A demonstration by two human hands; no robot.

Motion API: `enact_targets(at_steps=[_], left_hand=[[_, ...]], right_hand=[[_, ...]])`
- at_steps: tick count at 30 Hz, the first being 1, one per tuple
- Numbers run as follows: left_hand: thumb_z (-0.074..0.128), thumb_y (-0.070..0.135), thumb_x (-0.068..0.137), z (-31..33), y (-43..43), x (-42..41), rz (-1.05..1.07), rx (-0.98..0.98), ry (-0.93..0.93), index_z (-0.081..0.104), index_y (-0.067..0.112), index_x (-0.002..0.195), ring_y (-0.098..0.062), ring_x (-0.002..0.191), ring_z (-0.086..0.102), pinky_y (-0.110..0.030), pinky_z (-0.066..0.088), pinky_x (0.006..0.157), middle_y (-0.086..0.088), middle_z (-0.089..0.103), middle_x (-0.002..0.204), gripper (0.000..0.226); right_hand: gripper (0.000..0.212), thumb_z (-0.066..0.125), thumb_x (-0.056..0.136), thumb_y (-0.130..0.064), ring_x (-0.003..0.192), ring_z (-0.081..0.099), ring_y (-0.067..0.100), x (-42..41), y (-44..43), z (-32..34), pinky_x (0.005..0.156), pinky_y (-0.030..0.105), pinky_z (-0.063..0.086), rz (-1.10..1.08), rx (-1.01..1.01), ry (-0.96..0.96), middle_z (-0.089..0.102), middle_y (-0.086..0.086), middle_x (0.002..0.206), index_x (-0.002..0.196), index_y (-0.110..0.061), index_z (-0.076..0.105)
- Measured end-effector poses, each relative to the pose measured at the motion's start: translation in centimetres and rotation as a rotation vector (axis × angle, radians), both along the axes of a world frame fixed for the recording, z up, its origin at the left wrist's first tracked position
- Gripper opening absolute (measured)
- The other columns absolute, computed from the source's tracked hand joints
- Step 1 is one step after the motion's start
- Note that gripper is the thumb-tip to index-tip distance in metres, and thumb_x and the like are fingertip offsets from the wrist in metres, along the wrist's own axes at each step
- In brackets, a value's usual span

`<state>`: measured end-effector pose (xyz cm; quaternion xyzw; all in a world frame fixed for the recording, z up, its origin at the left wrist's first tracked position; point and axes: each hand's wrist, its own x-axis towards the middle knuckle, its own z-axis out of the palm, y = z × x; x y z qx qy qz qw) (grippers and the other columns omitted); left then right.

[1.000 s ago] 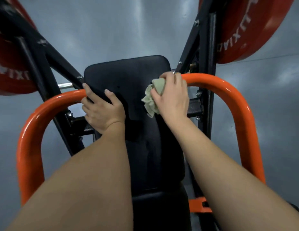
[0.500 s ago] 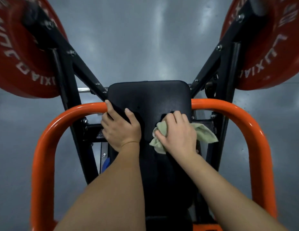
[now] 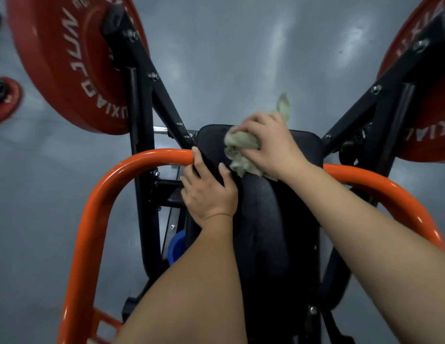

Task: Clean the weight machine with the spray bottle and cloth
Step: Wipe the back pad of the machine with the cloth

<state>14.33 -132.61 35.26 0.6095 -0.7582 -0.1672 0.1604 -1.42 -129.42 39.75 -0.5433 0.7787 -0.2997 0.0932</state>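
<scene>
The black padded back pad of the weight machine (image 3: 261,207) runs lengthwise straight away from the person, its long axis pointing from the near bottom of the view up to a rounded far end between the two black frame struts. The right hand (image 3: 271,147) is the one placed for the wiping: it lies palm down at that far end, fingers (image 3: 251,125) curled and closed over a crumpled pale green cloth (image 3: 241,150) that is pressed onto the pad's top surface, with one corner of the cloth sticking up beyond the knuckles. The unwiped length of the pad therefore lies back toward the wrist, so the next stroke is likely a pull along the axis toward the body. The left hand (image 3: 209,192) clamps the pad's left edge just beside the orange tubular steel handle bar (image 3: 152,157), thumb on top and fingers wrapped under, steadying it. Both forearms reach out nearly parallel. A blue object (image 3: 175,247) low beside the pad may be the spray bottle, though too little shows to be sure.
</scene>
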Motion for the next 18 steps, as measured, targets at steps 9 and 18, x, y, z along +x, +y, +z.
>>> enact_targets(at_steps=[9,18], left_hand=[[0.035,0.051,0.095,-0.3,0.0,0.1,-0.003,-0.01,-0.012,0.03,0.018,0.157,-0.034,0.109,0.055,-0.048,0.046,0.086,-0.014,0.055,0.129,0.07],[0.038,0.047,0.087,-1.0,-0.2,0.3,-0.008,-0.003,-0.026,0.051,0.003,0.13,-0.04,0.105,0.056,-0.048,0.045,0.083,-0.02,0.057,0.126,0.063]], right_hand=[[0.038,0.071,0.09,-0.03,0.157,0.005,0.034,-0.7,3.5,-0.2,0.126,0.056,0.002,0.011,0.195,0.015,0.015,0.0,0.17,0.125,-0.044,0.066],[0.062,0.061,0.094,-0.028,0.138,0.046,0.021,3.6,-9.1,1.1,0.1,0.038,0.044,0.225,0.236,0.003,0.03,-0.012,0.164,0.149,-0.047,0.042]])
